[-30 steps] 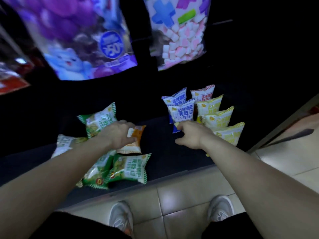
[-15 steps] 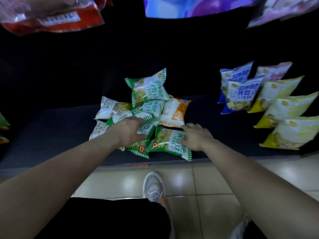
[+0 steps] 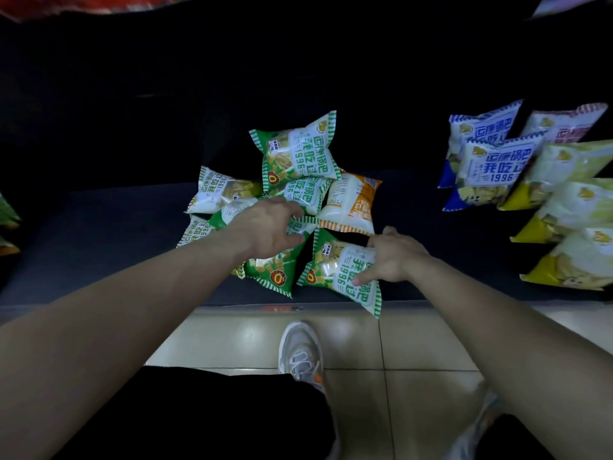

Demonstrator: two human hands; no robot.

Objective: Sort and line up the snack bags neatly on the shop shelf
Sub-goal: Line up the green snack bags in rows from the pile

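Hands at frame centre: my right hand (image 3: 391,260) pinches a light, slippery green snack bag (image 3: 345,277) by its edge; my left hand (image 3: 268,224) presses spread on the pile.

- Both arms are bare to the edge of view, no sleeves, no watch or bands on either wrist.
- Left hand (image 3: 268,224) and right hand (image 3: 394,257): no gloves, no rings that I can see.
- Black shorts (image 3: 205,416), plain.
- Pale grey mesh sneaker (image 3: 302,353) with white laces and an orange flash at the side.
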